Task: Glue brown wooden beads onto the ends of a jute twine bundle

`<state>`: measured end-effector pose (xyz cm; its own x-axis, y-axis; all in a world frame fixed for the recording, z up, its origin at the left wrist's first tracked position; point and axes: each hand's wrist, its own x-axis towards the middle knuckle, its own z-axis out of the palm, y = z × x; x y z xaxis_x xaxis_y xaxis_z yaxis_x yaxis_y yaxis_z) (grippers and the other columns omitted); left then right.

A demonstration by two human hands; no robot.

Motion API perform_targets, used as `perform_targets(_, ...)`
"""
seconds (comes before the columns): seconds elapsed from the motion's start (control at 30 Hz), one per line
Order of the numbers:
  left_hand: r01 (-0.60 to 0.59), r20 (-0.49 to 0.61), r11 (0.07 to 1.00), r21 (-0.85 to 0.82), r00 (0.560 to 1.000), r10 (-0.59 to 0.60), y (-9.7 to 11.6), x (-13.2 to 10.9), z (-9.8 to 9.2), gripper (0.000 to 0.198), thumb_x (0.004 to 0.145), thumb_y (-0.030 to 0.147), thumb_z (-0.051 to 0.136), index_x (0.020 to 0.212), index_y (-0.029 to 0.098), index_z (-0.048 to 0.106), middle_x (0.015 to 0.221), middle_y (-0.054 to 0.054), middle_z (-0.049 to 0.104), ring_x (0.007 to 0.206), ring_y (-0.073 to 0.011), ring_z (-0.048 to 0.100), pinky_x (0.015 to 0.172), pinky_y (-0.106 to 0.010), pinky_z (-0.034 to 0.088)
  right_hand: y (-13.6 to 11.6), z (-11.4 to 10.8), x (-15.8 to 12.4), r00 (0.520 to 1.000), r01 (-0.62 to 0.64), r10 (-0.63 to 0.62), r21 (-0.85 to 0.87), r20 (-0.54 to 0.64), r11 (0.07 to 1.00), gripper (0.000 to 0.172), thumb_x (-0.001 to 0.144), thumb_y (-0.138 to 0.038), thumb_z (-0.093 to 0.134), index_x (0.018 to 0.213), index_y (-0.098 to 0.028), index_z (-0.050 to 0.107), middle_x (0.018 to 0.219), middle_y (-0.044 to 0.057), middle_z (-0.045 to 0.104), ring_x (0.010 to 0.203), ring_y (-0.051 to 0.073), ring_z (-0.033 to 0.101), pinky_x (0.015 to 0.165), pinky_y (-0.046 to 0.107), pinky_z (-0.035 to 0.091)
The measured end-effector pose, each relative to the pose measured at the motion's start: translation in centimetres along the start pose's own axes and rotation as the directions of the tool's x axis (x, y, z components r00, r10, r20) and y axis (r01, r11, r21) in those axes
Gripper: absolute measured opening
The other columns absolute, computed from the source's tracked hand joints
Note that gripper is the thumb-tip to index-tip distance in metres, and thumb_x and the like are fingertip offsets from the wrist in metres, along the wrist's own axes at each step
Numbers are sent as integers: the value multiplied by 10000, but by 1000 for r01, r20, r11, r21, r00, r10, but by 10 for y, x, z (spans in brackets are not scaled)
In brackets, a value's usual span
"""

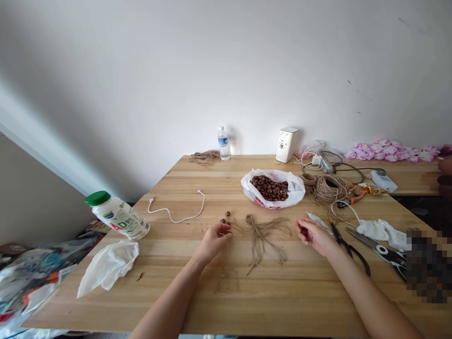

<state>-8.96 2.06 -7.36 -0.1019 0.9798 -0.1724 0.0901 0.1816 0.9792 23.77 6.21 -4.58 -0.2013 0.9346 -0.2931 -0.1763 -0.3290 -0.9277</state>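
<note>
Fingers curled, my left hand (214,241) rests on the wooden table (197,301) beside a few round brown nuts (227,213). One of these appears to lie at its fingertips, partly hidden. My right hand (315,236) is closed around dark brown nuts (304,231), only partly visible between the fingers. Between the two hands lies a bundle of twine (259,230), knotted into a small loop at the far end, its loose strands fanned out. Behind it stands an open white plastic bag (249,190) full of similar brown nuts (270,187).
To the right are twine rolls (330,187), pliers (352,197), black scissors (348,245) and larger shears (376,247). A white bottle with green cap (122,219), crumpled white plastic (108,266) and a white cable (176,220) lie left. A water bottle (223,145) stands behind.
</note>
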Motion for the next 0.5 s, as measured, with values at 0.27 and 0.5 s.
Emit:
perform_targets(0.27, -205, -61, 804, 558, 956, 287, -3, 5, -9, 188, 671, 190, 573, 842, 166, 648, 758, -35, 634, 655, -145, 560, 645, -258, 438, 1, -2, 0, 1000, 5, -5, -17, 17, 1000, 266, 686, -364, 696, 737, -131, 576, 600, -26, 493, 432, 57, 426, 346, 166, 281)
perform_targets(0.5, -253, 0, 700, 668, 941, 340, -7, 5, -7, 167, 688, 164, 544, 811, 165, 656, 797, -59, 617, 720, -164, 560, 695, -273, 436, 0, 0, -1, 1000, -5, 6, -26, 10, 1000, 276, 680, -367, 700, 735, -129, 571, 599, -26, 488, 431, 57, 418, 343, 164, 275)
